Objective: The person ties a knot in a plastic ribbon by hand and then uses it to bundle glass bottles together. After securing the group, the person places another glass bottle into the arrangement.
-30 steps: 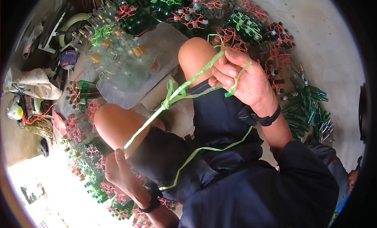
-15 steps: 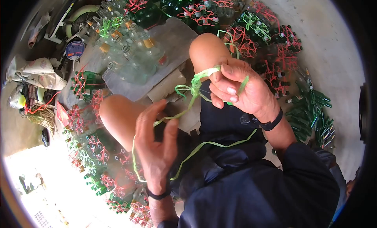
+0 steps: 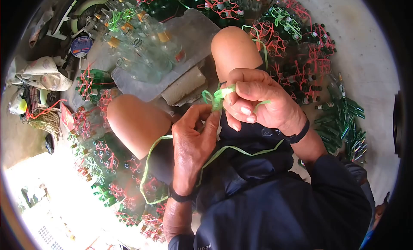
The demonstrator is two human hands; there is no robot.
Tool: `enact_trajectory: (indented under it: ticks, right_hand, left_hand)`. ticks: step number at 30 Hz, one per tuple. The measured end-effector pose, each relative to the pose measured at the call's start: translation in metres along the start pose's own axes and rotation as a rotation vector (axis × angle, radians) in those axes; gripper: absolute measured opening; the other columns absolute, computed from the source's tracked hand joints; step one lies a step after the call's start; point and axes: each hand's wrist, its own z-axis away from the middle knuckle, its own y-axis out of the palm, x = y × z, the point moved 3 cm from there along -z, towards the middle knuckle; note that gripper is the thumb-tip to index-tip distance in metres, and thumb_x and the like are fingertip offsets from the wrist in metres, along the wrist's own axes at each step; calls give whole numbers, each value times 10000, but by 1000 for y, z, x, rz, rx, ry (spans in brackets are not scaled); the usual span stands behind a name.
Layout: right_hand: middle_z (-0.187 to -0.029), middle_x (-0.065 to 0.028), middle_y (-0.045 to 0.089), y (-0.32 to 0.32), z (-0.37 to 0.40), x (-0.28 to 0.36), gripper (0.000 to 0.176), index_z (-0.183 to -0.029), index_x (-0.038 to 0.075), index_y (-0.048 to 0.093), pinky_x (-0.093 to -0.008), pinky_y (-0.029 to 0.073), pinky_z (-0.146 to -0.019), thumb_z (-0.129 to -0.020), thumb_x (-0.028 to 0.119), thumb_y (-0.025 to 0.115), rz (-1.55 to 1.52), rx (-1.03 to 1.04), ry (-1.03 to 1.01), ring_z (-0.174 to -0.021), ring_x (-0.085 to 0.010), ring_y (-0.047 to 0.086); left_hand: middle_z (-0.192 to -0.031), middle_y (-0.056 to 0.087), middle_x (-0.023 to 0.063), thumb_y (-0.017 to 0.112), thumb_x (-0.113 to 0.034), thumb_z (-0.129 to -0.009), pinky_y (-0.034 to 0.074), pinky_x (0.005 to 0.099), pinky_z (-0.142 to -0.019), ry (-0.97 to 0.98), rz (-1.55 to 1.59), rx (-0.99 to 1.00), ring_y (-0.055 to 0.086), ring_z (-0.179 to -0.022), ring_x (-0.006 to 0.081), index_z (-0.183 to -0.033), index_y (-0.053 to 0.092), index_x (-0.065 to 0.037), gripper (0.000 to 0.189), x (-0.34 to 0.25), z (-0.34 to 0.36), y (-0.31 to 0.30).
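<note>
A light green plastic string (image 3: 218,99), bunched into a knot with a small loop, is stretched between my hands above my lap. My right hand (image 3: 266,97) pinches it between thumb and fingers, and a short end pokes out past the palm. Closed on the lower side of the knot are the thumb and index finger of my left hand (image 3: 191,140). From there the string's long slack length (image 3: 241,149) loops around my left wrist and across my dark clothes.
Clear glass bottles (image 3: 144,56) stand on a grey slab (image 3: 195,32) ahead. Bundles of bottles tied with red string (image 3: 269,37) and green string crowd both sides. Loose green bottles (image 3: 340,116) lie in a heap at right. A rough block (image 3: 185,85) rests between my knees.
My left hand has moved right and up from beside the string and closed on it below the knot. My right hand keeps its pinch, slightly lower.
</note>
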Motion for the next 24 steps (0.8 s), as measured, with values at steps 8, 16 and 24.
enact_trajectory:
  ticks: [8,16,24]
  right_hand:
    - [-629,31,449,-15,13,17,260,-943,12,626,-301,490,-549,-1046,244,569,199,-195,-34,-517,-75,434]
    - [-582,70,366,-27,21,25,247,-930,13,630,-233,279,-459,-1046,224,574,254,-241,9,-489,-30,314]
    - [-601,71,413,-35,29,16,229,-925,-20,676,-212,316,-478,-1014,181,614,329,-309,19,-510,-10,350]
  left_hand:
    - [-798,669,8,670,-111,-997,379,192,-574,-106,282,-95,476,-645,11,-1067,702,29,160,9,6,-17]
    - [-686,598,14,617,-88,-1002,234,188,-445,-214,605,-135,341,-508,9,-1051,701,7,136,23,8,-24]
    - [-627,442,-54,600,-92,-1008,243,213,-458,-252,840,-213,313,-513,26,-1048,688,-6,130,30,9,-29]
